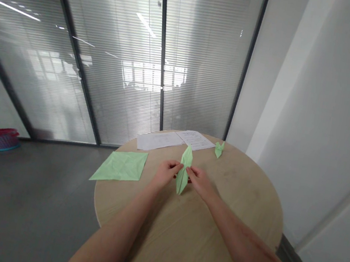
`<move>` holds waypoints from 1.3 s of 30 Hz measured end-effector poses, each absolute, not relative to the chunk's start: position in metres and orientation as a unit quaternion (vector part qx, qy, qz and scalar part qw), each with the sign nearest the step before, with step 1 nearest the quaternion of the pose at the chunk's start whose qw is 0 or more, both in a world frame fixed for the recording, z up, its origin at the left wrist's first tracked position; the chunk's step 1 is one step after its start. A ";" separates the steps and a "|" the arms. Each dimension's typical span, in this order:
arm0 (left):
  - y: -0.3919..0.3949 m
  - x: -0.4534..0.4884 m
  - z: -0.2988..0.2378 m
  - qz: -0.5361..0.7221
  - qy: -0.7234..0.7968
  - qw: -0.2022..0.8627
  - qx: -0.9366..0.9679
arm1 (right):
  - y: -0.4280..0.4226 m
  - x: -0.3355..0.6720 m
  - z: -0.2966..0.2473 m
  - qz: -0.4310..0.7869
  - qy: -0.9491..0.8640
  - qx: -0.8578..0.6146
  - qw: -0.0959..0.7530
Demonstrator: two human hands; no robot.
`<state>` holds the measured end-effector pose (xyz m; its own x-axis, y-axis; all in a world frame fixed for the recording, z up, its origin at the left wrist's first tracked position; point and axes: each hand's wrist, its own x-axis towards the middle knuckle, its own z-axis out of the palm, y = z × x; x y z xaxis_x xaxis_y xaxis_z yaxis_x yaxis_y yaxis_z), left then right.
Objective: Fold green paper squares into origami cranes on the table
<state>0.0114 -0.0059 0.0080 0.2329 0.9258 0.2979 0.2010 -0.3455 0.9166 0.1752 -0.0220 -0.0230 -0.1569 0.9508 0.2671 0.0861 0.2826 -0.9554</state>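
Observation:
A long, narrow piece of folded green paper (186, 155), pointed at its far end and creased down the middle, is held up over the round table (196, 249). My left hand (167, 172) pinches its left edge near mid-length, thumb on the near face. On the opposite edge, my right hand (199, 181) grips it the same way, also with the thumb in front. The fingers behind the paper are partly hidden.
Left of my hands, a creased green sheet (123, 165) overhangs the table edge. Printed white papers (162, 141) lie at the back, near a small folded green paper figure (219, 149). A red and blue basket (2, 139) stands on the floor by the glass partition (202, 64).

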 end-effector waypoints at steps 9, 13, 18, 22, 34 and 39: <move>-0.008 0.014 0.008 0.464 0.415 0.382 0.683 | -0.020 0.178 -0.020 0.488 -0.567 -0.396 0.533; -0.007 0.012 0.008 0.486 0.421 0.370 0.671 | -0.020 0.177 -0.019 0.460 -0.589 -0.417 0.517; -0.005 0.010 0.007 0.497 0.396 0.395 0.664 | -0.022 0.176 -0.020 0.466 -0.595 -0.407 0.513; -0.004 0.011 0.005 0.498 0.389 0.429 0.646 | -0.020 0.177 -0.025 0.472 -0.596 -0.393 0.518; -0.006 0.010 0.007 0.519 0.396 0.474 0.590 | -0.023 0.178 -0.017 0.417 -0.638 -0.405 0.504; -0.006 0.011 0.008 0.466 0.409 0.471 0.628 | -0.020 0.181 -0.017 0.423 -0.590 -0.414 0.550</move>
